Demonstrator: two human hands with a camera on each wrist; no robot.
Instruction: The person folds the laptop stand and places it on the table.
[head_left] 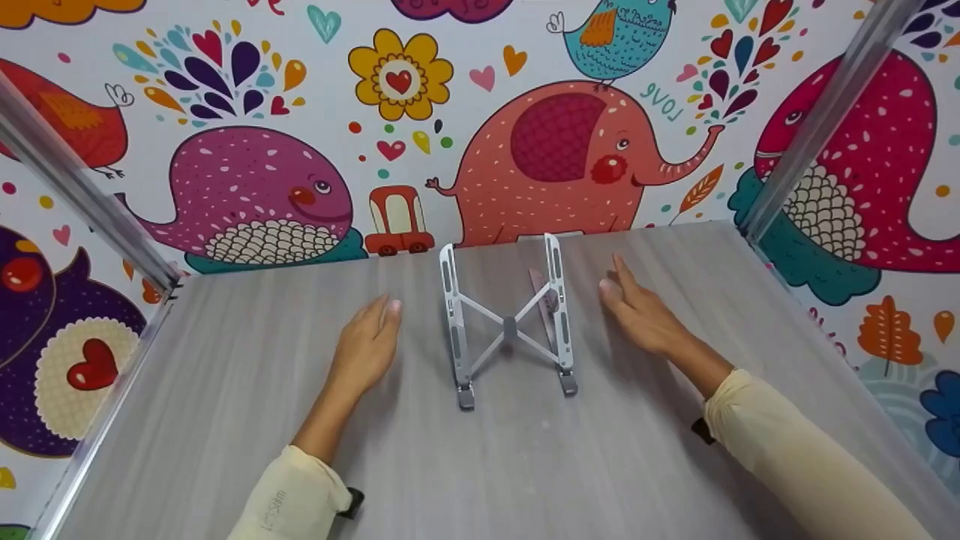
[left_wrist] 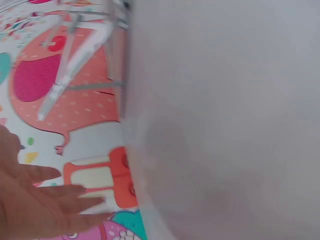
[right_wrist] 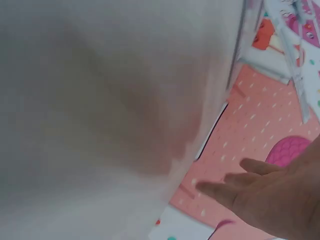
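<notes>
One silver stand with crossed struts, placed toward the middle of the tabletop's far edge, is flanked, at a gap, by left hand and right hand, fingers extended, before an animal-printed wall.

The stand is set on the table, between the left hand and right hand, before the far wall.
</notes>
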